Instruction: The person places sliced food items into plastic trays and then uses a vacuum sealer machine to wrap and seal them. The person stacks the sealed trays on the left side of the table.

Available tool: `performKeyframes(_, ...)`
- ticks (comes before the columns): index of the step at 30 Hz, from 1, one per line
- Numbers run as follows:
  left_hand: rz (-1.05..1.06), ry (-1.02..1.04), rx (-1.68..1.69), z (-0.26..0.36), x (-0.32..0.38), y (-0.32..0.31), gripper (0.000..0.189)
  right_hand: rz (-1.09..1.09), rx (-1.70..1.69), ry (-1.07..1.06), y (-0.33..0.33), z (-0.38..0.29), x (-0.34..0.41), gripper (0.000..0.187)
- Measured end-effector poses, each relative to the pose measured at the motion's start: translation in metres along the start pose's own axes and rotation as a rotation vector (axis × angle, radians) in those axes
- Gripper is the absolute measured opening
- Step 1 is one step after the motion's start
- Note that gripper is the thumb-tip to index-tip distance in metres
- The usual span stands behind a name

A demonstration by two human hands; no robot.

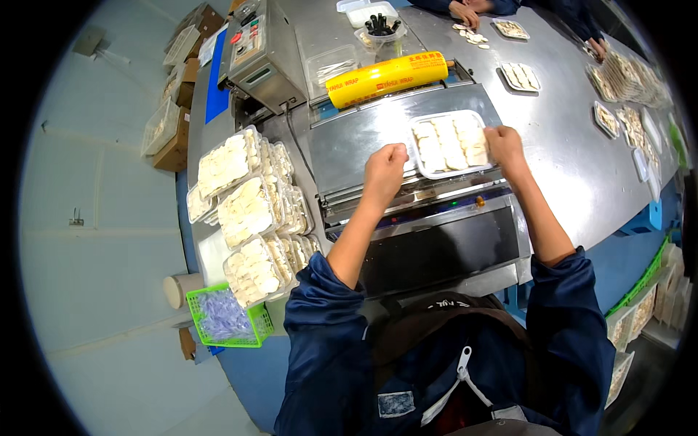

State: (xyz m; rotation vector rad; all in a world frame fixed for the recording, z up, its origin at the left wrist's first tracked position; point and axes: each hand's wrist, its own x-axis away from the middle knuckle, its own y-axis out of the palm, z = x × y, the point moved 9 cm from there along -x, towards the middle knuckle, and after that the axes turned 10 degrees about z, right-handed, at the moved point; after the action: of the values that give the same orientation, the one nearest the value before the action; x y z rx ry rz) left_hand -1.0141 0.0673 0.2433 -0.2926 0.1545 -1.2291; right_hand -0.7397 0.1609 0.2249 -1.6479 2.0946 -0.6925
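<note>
A white plastic tray [447, 172] holds rows of pale sliced food pieces [455, 144] over the front of a stainless-steel film-wrapping machine [354, 158]. Just left of the tray, my left hand [385, 166] has its fingers curled closed. My right hand [504, 147] is curled at the tray's right edge. Whether either hand pinches clear film cannot be made out against the glare. Behind the tray lies a yellow roll of Yahui wrap [390, 80] on the machine.
Stacked filled trays [248, 212] stand left, above a green basket [262, 327] of clear plastic. A control box [267, 60] sits at the back left. Co-workers' hands [465, 13] [598, 50] are at the steel table's [567, 163] far side, among more trays [521, 77].
</note>
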Motion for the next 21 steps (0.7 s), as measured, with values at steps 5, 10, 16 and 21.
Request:
performKeyframes(5, 0.111, 0.002, 0.047, -0.066, -0.045, -0.035, 0.026, 0.053, 0.082, -0.118, 0.066, -0.050, 0.011, 0.035)
performKeyframes(10, 0.136, -0.147, 0.024, -0.093, -0.077, -0.042, 0.017, 0.010, 0.152, -0.108, 0.112, -0.044, -0.011, 0.032)
performKeyframes(16, 0.175, -0.122, -0.138, -0.109, -0.090, -0.040, 0.017, 0.038, 0.058, -0.201, 0.120, -0.048, -0.011, 0.023)
performKeyframes(21, 0.186, -0.120, -0.195, -0.104, -0.083, -0.034, 0.019, 0.048, 0.051, -0.221, 0.112, -0.041, -0.013, 0.023)
